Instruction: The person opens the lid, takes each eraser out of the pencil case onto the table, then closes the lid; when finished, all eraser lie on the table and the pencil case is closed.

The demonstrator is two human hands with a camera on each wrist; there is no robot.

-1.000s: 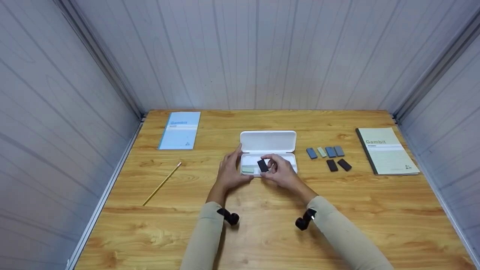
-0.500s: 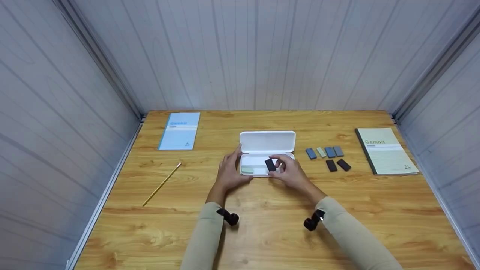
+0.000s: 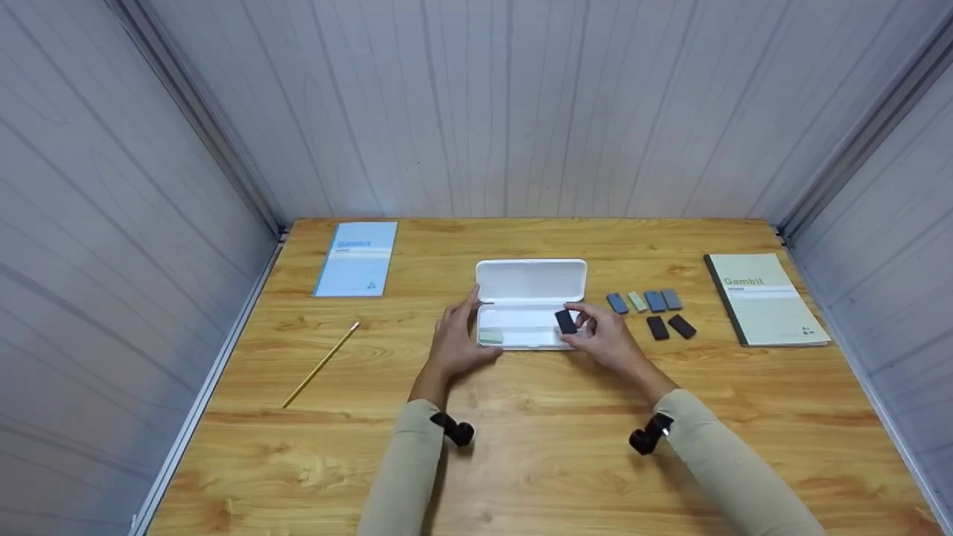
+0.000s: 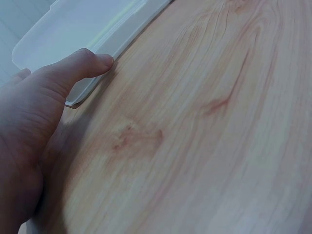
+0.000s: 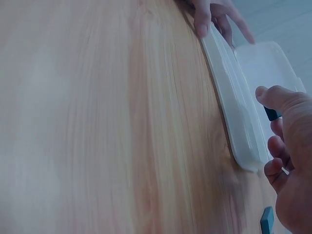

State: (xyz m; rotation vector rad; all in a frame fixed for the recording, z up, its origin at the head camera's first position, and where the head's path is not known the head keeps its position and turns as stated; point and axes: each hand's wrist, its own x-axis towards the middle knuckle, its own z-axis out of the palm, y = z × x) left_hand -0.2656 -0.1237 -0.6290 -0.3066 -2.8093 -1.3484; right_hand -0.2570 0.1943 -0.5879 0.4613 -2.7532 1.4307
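A white pencil case [image 3: 521, 318] lies on the table with its lid [image 3: 531, 281] raised at the back. My left hand [image 3: 456, 336] holds its left end, the thumb on the front edge and the fingers at the far side; the left wrist view shows that thumb [image 4: 90, 63] on the rim. A pale green eraser [image 3: 491, 336] lies in the case's left end. Over the right end, my right hand [image 3: 607, 341] pinches a black eraser [image 3: 566, 321] between thumb and fingers, tilted. In the right wrist view the thumb mostly covers this black eraser [image 5: 271, 114].
Right of the case lie blue-grey erasers [image 3: 617, 303], a pale green one and two black erasers [image 3: 657, 327]. Farther right is a cream notebook [image 3: 774, 299]. A light blue notebook [image 3: 357, 259] and a yellow pencil [image 3: 322, 365] lie to the left. Walls enclose the table's back and sides.
My right hand has moved to the right with the black eraser, from the middle of the case to its right end. The left hand has stayed on the case.
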